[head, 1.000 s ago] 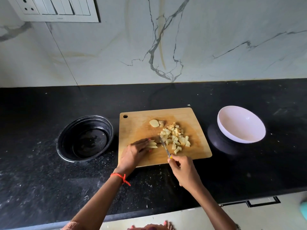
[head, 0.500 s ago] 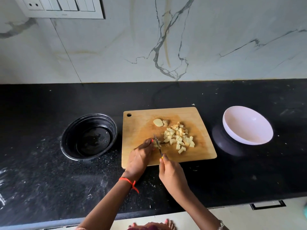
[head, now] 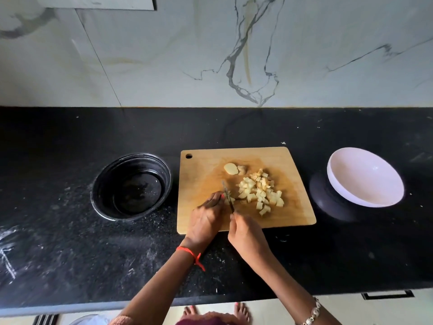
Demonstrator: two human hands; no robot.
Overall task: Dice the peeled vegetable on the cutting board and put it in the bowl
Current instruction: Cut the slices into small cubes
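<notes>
A wooden cutting board [head: 206, 174] lies on the black counter. A heap of pale diced vegetable [head: 260, 192] sits right of its middle, with two rounded end pieces [head: 234, 169] behind it. My left hand [head: 206, 218] presses its fingertips on a small uncut strip [head: 228, 200] at the board's front. My right hand [head: 246, 235] grips a small knife [head: 227, 194], whose blade stands in that strip right beside the left fingertips. The white bowl [head: 365, 177] rests tilted on a dark stand, right of the board, with nothing in it.
A black round bowl [head: 131, 186] stands left of the board. The counter's front edge [head: 70, 309] runs below my arms, and bare feet show under it. A marble wall rises behind, with a switch panel [head: 98, 2] at top left.
The knife moved left from the heap's edge into the strip under my left fingertips. The view has shifted, so everything sits further right and lower in frame.
</notes>
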